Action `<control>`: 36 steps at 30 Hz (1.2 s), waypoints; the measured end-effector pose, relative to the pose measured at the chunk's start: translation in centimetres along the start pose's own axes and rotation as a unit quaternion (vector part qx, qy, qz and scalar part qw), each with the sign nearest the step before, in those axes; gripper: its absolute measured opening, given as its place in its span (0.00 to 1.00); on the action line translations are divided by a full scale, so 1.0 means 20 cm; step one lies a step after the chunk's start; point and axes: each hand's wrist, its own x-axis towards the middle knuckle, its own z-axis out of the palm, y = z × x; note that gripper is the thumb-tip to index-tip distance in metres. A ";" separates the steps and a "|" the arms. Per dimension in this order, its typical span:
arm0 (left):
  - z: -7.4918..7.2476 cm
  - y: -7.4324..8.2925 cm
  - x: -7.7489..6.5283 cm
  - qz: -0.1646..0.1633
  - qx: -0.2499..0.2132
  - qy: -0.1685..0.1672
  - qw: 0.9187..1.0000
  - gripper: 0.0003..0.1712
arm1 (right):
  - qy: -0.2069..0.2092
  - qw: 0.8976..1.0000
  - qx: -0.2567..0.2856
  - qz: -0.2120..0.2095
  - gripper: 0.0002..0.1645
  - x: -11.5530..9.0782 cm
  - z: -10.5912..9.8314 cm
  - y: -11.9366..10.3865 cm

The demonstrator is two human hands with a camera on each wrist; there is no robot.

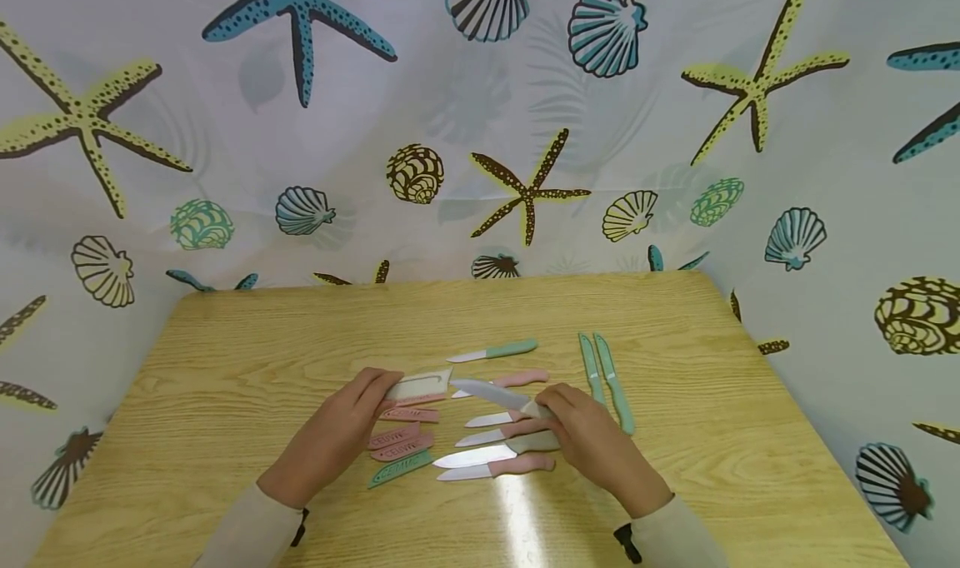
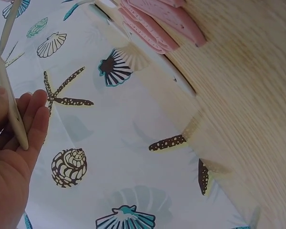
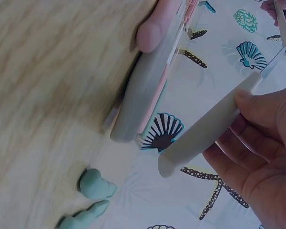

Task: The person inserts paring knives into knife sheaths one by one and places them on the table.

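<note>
My left hand pinches a cream blade sheath between thumb and fingers, above several pink sheaths. In the left wrist view the cream sheath appears edge-on across the fingers. My right hand grips a knife by its pale grey handle. Its blade points left, and the tip is right at the near end of the cream sheath. Below the held knife lie several pink-handled knives and a grey-handled one, blades pointing left.
A green sheath lies at the front of the sheath row. Behind the row is a green-handled knife. Two green knives lie lengthwise at the right. The wooden table meets a shell-patterned cloth at its back and sides.
</note>
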 end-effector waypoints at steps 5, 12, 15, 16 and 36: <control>0.01 0.00 -0.01 -0.003 -0.005 -0.014 1.000 0.24 | -0.005 1.000 -0.017 0.000 0.16 0.00 -0.01 0.01; 0.01 0.00 -0.01 0.015 -0.003 -0.019 1.000 0.27 | -0.004 0.997 -0.073 -0.030 0.19 0.01 -0.04 0.00; 0.02 0.00 -0.01 0.020 -0.003 -0.034 0.999 0.30 | -0.018 0.994 -0.104 -0.035 0.21 0.01 -0.06 -0.01; 0.02 0.00 -0.01 0.023 -0.002 -0.042 0.999 0.31 | -0.025 0.993 -0.110 -0.035 0.21 0.01 -0.06 -0.02; 0.15 0.11 0.05 0.090 0.028 -0.043 0.995 0.28 | -0.029 0.994 -0.091 -0.058 0.34 0.11 0.04 -0.21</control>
